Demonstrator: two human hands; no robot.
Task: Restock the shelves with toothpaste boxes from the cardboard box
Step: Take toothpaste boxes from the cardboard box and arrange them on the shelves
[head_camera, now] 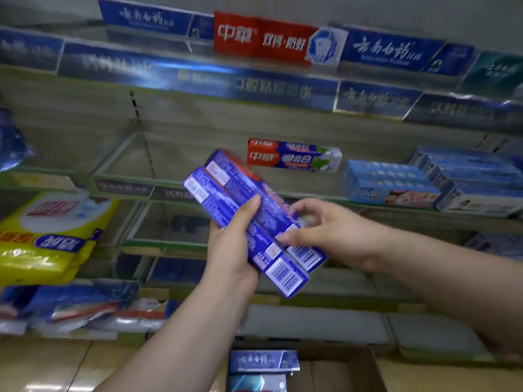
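Two toothpaste boxes (226,190) held up before a shelf (124,187).
Left hand (232,244) wraps both, thumb pressed across the front; right hand (334,233) pinches one box's edge, fingers half curled.

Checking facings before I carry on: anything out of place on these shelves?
A red toothpaste box on the top shelf sits alone among blue toothpaste boxes, likely misfiled. Nothing looks spilled or damaged.

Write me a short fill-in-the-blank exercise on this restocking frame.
The left hand grips ___ purple toothpaste boxes. Each box shows a white ___ at its near end. The cardboard box sits on the ___. The top shelf's red box stands between ___ ones.
Missing: two; barcode; floor; blue.
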